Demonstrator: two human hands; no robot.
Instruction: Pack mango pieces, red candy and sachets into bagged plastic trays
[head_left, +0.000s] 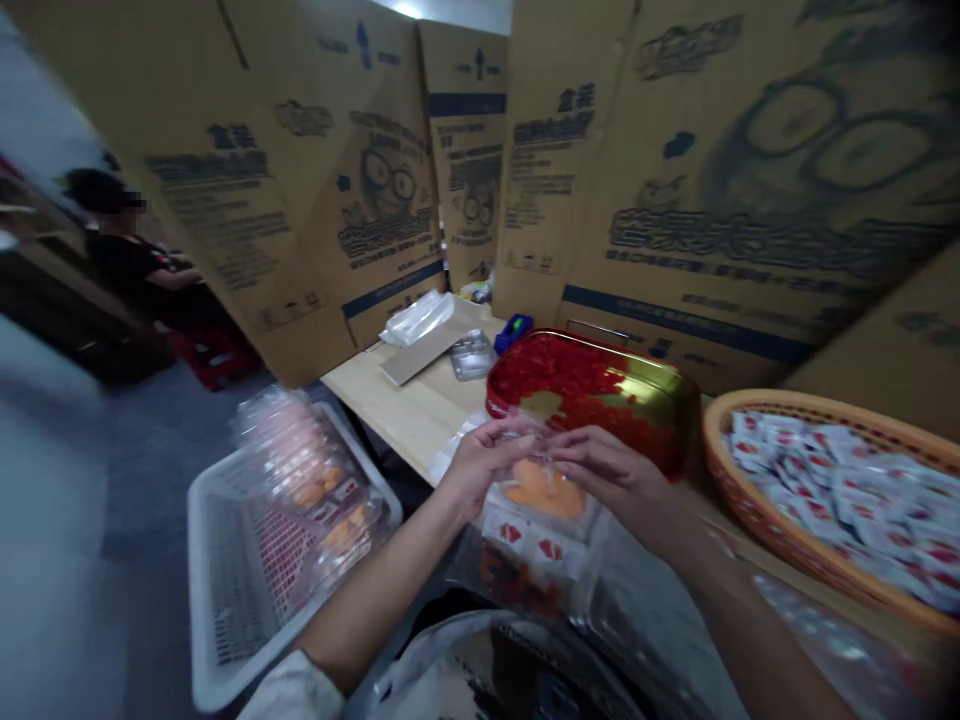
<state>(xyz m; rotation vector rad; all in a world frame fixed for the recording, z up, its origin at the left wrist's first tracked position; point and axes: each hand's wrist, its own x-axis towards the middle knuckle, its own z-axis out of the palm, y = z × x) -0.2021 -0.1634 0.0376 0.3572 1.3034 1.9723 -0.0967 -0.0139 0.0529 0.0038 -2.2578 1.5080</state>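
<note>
The left hand [487,462] and right hand [611,475] both grasp a clear plastic packet [544,490] of orange pieces, pinching it between the fingers above the near edge of the bench [405,405], just before a red-and-gold tin [592,390]. (Light, slippery film over soft contents: best held by its edges.)

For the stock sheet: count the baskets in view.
2: a white plastic basket at lower left, and a woven basket of sachets at right, partly cut off by the frame. Others may be hidden behind the cardboard cartons.
</note>
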